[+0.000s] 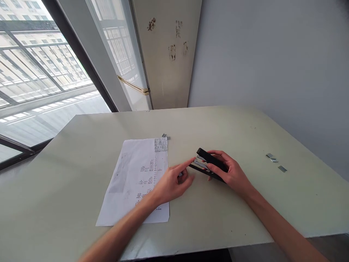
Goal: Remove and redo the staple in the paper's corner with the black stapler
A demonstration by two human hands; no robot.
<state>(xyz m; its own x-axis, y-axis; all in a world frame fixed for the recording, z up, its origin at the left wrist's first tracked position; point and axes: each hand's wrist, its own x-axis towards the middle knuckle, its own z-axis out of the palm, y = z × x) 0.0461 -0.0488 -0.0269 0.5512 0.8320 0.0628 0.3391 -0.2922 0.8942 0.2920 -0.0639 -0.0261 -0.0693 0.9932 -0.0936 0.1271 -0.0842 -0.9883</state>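
Observation:
A black stapler (208, 164) is held just above the table, its top arm lifted and its metal staple channel showing. My right hand (229, 171) grips it from the right, with the thumb along the near side and the fingers around the far side. With its index finger stretched out, my left hand (174, 182) touches the stapler's front end. The other left fingers are loosely curled, and I see nothing clearly held in them. Under my left hand and forearm lies a printed sheet of paper (117, 200), flat on the table.
Small strips of staples (282, 169) lie on the right side of the pale table (218, 225). More small grey strips (164, 135) sit by the paper's far edge. Beyond the table stand a fridge (169, 80), a grey wall (259, 65) and a window on the left.

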